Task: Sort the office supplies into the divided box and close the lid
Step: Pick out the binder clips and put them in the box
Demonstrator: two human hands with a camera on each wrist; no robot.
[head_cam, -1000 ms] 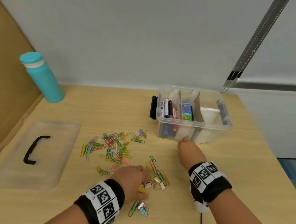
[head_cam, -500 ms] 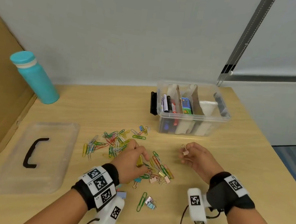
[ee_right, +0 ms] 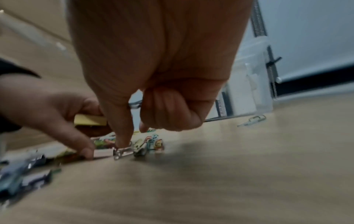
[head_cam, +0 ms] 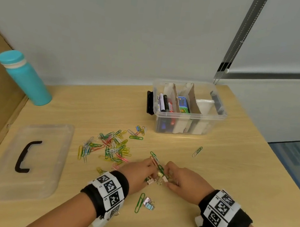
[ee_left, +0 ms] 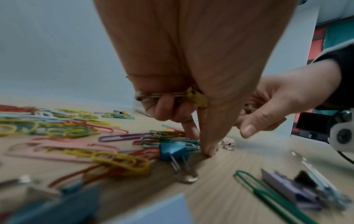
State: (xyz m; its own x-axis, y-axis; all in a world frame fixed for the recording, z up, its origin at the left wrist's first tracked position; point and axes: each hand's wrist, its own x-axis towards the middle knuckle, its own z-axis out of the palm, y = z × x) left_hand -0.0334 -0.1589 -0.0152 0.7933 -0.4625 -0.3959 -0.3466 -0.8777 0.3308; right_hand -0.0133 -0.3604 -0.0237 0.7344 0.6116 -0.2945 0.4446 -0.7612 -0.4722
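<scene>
- Left hand (ee_left: pixel 187 72) fingers curl round a yellow binder clip (ee_left: pixel 196 98); right hand (ee_right: pixel 153 75) fingers curl on metal, thumb reaching a pink binder clip (head_cam: pixel 164 178).
- Step: gathering binder clips near the table's front edge.
- Next: carry them to the divided box (head_cam: pixel 189 115), far right; lid (head_cam: pixel 30 156) lies left.

The right hand (head_cam: pixel 184 181) has been lowered from mid-air and brought in beside the left hand (head_cam: pixel 137 175), both now met over the small binder clips (head_cam: pixel 157 178) on the surface (head_cam: pixel 214 166); a yellow binder clip (ee_left: pixel 195 98) is gripped in the left hand; a green paper clip (head_cam: pixel 197 151) is now seen lying alone near the box (head_cam: pixel 189 115).
</scene>
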